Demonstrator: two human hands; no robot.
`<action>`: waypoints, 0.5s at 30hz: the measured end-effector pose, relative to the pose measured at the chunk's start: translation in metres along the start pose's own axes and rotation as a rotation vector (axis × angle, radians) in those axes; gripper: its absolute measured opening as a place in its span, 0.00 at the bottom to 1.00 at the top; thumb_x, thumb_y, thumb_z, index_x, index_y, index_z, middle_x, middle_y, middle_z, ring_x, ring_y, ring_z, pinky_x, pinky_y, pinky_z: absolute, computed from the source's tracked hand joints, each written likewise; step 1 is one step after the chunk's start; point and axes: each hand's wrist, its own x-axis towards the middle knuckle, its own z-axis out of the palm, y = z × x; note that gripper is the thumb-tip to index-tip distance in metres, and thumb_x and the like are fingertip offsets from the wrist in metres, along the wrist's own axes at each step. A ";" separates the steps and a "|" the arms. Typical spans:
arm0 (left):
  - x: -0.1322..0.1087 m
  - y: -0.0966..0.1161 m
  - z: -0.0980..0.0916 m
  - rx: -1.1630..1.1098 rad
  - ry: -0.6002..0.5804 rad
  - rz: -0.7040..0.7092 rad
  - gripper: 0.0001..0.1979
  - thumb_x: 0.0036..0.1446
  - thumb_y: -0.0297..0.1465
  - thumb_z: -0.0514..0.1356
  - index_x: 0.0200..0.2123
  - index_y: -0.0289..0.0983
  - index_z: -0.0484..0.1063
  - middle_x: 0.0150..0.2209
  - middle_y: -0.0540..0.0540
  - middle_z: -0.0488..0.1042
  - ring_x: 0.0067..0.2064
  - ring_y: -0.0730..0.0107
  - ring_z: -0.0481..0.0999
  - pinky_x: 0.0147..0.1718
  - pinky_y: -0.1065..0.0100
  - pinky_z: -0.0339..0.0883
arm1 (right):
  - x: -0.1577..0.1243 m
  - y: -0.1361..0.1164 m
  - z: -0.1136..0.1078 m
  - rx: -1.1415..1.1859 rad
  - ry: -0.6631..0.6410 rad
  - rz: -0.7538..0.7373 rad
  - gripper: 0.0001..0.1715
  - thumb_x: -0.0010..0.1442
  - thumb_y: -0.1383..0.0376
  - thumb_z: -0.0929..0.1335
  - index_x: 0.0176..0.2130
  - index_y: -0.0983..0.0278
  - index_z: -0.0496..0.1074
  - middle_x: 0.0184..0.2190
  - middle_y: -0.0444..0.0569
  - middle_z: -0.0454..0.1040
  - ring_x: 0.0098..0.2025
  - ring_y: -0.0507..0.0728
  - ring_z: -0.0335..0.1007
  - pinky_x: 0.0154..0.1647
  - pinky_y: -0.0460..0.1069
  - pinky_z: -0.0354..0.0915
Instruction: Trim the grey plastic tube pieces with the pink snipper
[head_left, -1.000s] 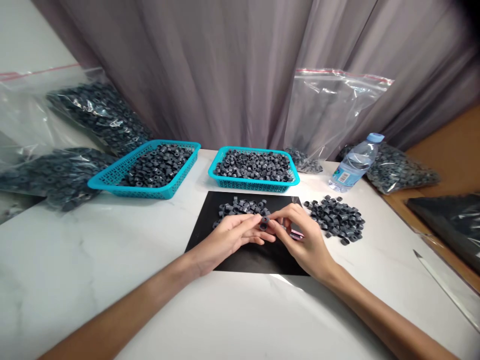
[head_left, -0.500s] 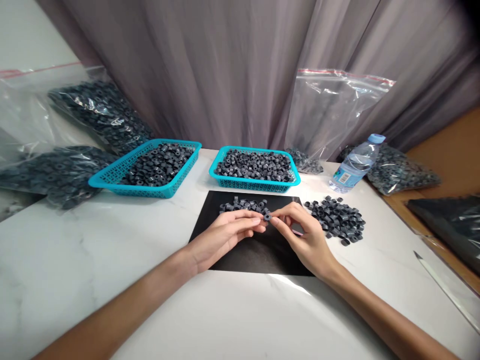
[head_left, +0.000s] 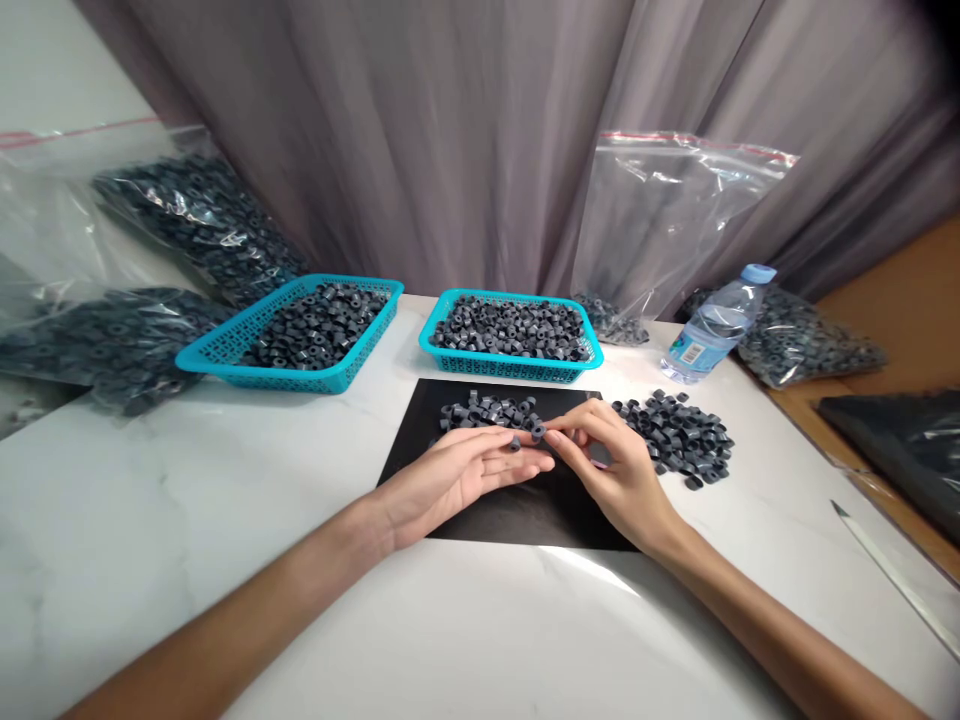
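- On the worktop point(head_left: 187, 520), near its far right corner, a blue-capped bottle point(head_left: 720, 325) carries a blue label point(head_left: 694, 352) with a barcode; its lettering is too small for me to read.
- Toward the far edge, two turquoise baskets, a left basket point(head_left: 300, 381) and a middle basket point(head_left: 510, 364), hold heaps of small dark-grey rings.
- A red-striped clear bag point(head_left: 652, 220) stands beside the middle basket, rings only at its bottom.
- Fuller bags point(head_left: 195, 215) bulge at the far left corner, cut off by my view.
- The right hand point(head_left: 611, 460) pinches one grey ring point(head_left: 538, 433) between thumb and fingertip, above the black mat point(head_left: 517, 520).
- The left hand point(head_left: 450, 475) has its fingers extended; a second ring point(head_left: 515, 444) sits by its thumb tip, and I cannot tell whether it is gripped.
- The right hand mostly hides something pink point(head_left: 600, 462).
- A loose heap point(head_left: 682, 435) lies just off the mat's right edge.
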 end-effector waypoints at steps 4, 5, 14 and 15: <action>0.001 0.000 0.003 -0.052 0.052 -0.047 0.11 0.67 0.30 0.59 0.40 0.28 0.78 0.44 0.33 0.83 0.49 0.56 0.83 0.58 0.59 0.69 | 0.001 -0.003 -0.002 -0.055 -0.046 -0.080 0.08 0.69 0.65 0.67 0.45 0.60 0.77 0.34 0.49 0.70 0.37 0.56 0.66 0.36 0.52 0.64; 0.000 0.001 0.003 -0.058 0.063 -0.054 0.11 0.67 0.31 0.59 0.39 0.28 0.78 0.44 0.34 0.82 0.48 0.57 0.83 0.56 0.60 0.70 | 0.001 -0.004 -0.002 -0.068 -0.054 -0.098 0.09 0.69 0.66 0.67 0.45 0.59 0.77 0.34 0.49 0.70 0.37 0.56 0.66 0.36 0.52 0.65; -0.003 0.006 0.005 0.129 0.021 -0.025 0.09 0.60 0.33 0.67 0.36 0.32 0.82 0.36 0.45 0.78 0.36 0.73 0.72 0.36 0.70 0.63 | -0.001 -0.006 0.000 -0.085 -0.059 -0.155 0.10 0.69 0.67 0.66 0.47 0.58 0.77 0.36 0.50 0.71 0.39 0.57 0.68 0.39 0.53 0.67; -0.003 0.006 0.005 0.154 0.024 -0.027 0.09 0.60 0.34 0.67 0.36 0.32 0.82 0.36 0.44 0.78 0.35 0.73 0.71 0.34 0.70 0.61 | -0.001 -0.006 0.000 -0.086 -0.057 -0.157 0.10 0.69 0.67 0.66 0.47 0.59 0.77 0.36 0.50 0.71 0.40 0.57 0.68 0.40 0.53 0.68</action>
